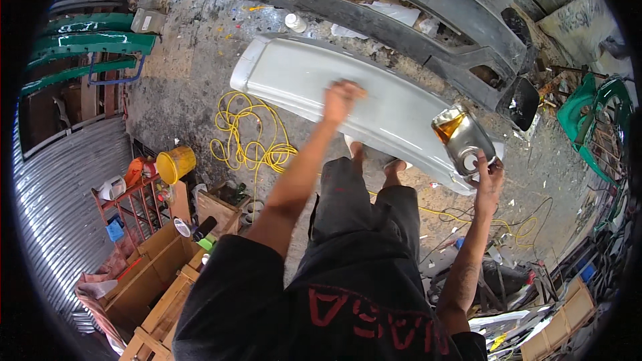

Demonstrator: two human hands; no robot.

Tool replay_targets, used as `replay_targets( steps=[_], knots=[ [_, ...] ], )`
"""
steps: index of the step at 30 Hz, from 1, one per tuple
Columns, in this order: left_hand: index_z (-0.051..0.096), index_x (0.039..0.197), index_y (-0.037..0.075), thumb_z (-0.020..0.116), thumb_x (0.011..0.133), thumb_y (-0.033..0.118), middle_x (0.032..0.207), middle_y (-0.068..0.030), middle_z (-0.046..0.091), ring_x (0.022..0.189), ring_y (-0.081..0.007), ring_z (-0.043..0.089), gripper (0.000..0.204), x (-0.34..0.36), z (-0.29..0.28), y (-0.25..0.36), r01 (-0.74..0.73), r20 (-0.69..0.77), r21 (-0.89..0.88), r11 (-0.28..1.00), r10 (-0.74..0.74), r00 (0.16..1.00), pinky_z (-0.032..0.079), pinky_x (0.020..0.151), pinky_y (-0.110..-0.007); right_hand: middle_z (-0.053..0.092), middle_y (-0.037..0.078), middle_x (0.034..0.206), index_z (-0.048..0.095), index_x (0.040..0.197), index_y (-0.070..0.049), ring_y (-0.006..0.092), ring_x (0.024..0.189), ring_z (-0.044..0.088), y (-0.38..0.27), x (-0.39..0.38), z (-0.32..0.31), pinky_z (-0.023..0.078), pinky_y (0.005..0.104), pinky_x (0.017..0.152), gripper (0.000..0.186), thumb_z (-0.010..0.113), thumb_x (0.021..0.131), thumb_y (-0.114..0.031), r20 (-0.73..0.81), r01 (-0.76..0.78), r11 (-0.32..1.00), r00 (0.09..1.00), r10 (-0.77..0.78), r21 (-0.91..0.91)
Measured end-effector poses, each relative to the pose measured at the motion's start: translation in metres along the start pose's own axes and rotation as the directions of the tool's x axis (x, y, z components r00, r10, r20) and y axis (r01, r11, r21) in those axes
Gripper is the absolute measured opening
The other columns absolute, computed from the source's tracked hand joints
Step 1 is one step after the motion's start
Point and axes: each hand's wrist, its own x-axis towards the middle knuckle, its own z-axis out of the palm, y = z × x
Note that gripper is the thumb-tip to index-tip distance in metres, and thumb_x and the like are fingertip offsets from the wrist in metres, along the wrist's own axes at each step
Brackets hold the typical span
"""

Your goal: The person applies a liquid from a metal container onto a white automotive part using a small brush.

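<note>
A long, glossy white vehicle body panel lies across in front of my legs. Over its middle is my left hand, blurred by motion; its fingers look bent, but whether they hold anything or touch the surface cannot be made out. At the panel's right end my right hand is closed round a silvery metal can. The can is tilted above the panel, and an amber patch, perhaps liquid, shows at its far end. My thumb lies beside the round fitting on the can.
A large black bumper lies beyond the panel, with a white bottle near it. Coiled yellow hose lies on the stained floor to the left. A yellow bucket and wooden crate stand at lower left; green parts lie right.
</note>
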Motion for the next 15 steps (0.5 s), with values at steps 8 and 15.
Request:
replay_targets(
  steps=[8,15],
  knots=[
    [0.066,0.104,0.007,0.046,0.088,0.016,0.111,-0.0122,0.063,0.112,-0.0351,0.051,0.027,-0.005,-0.01,0.008,0.034,-0.066,0.965,0.259,0.114,0.991,0.038,0.089,-0.061,0.062,0.007,0.096,0.053,0.118,0.002,0.0121,0.078,0.058,0.027,0.033,-0.019,0.05,0.0271,0.054,0.054,0.075,0.085,-0.034,0.05,0.039,0.996,0.998,-0.043,0.075],
    [0.068,0.099,0.008,0.053,0.092,0.017,0.104,-0.0098,0.065,0.102,-0.0246,0.058,0.019,-0.038,0.156,0.039,-0.05,0.007,0.515,0.856,0.054,0.999,0.045,0.092,-0.042,0.061,0.006,0.088,0.056,0.108,0.0,0.0105,0.073,0.055,0.023,0.056,-0.042,0.047,0.0267,0.052,0.051,0.074,0.085,-0.042,0.145,0.07,0.996,0.987,-0.076,0.047]
  ],
)
